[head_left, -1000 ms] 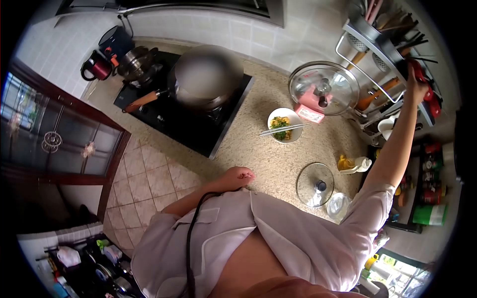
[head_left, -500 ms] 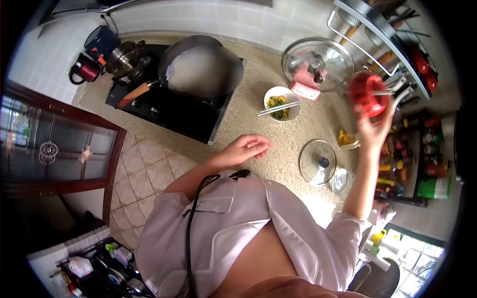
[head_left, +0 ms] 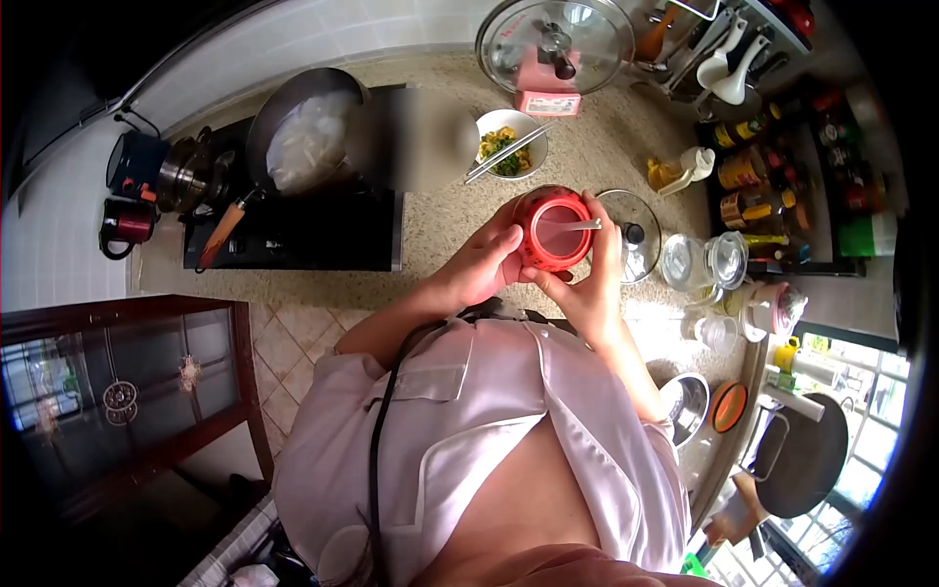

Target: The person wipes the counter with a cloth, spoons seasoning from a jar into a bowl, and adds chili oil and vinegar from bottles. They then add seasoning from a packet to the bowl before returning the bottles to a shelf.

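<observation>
Just in front of the shirt, in the head view: a rounded red container with glossy walls, its circular opening turned upward, in the grasp of both hands. Across the opening, a slim, pale spoon handle. Left hand: fingers curled around the far side, thumb pressed to the near side. Right hand: fingers closed around the opposite side, thumb alongside the rim. Beneath, a speckled, stone-like countertop. Beyond the container, a smooth white bowl of yellow and green food, with slender chopsticks laid across. Just beside the left hand, a round, clear glass lid with a dark knob. Farther forward, a pink box near a larger transparent lid. On the flat black hob, a dark, round wok with a wooden handle and whitish, irregular pieces inside.
</observation>
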`<state>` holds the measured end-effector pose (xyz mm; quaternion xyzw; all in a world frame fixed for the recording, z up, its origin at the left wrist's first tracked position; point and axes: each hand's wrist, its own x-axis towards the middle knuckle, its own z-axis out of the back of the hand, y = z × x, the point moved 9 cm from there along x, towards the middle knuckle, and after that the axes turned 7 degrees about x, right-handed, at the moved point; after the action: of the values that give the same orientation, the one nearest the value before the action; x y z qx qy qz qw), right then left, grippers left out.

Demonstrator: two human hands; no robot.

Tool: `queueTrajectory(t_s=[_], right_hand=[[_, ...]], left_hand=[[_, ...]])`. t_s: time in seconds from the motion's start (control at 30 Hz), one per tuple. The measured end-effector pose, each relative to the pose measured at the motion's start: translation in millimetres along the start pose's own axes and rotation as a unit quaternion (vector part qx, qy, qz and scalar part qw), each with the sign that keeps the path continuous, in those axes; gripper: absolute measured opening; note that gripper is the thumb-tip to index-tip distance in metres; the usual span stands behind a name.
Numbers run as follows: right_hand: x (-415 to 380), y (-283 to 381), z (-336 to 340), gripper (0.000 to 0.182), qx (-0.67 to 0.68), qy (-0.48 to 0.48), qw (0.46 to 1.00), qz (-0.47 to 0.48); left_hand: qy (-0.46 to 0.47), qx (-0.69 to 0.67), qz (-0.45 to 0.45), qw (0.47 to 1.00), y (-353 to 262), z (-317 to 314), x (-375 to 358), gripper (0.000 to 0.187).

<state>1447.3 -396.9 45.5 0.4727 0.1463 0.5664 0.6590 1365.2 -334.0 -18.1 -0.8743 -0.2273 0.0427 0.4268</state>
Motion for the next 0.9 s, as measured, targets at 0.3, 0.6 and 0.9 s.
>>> queueTrajectory(t_s=[0.3, 0.6, 0.9], right_hand=[[-6.1, 21.4, 30.6, 0.047, 0.036, -0.084, 0.994, 0.058], [-10.2, 53.6, 29.9, 0.023, 0.033, -0.062, 0.981, 0.180], [-12.9, 27.1, 9.3, 0.011, 0.119, -0.004, 0.992, 0.041]], left_hand=[[0.015, 0.023, 0.014, 1.000, -3.0, 2.6, -11.2, 0.082], [-0.019, 0.087, -0.015, 0.996, -13.0, 9.4, -17.8, 0.094], [-0.029, 0.141, -0.015, 0.990, -12.9, 21.8, -21.6, 0.094]])
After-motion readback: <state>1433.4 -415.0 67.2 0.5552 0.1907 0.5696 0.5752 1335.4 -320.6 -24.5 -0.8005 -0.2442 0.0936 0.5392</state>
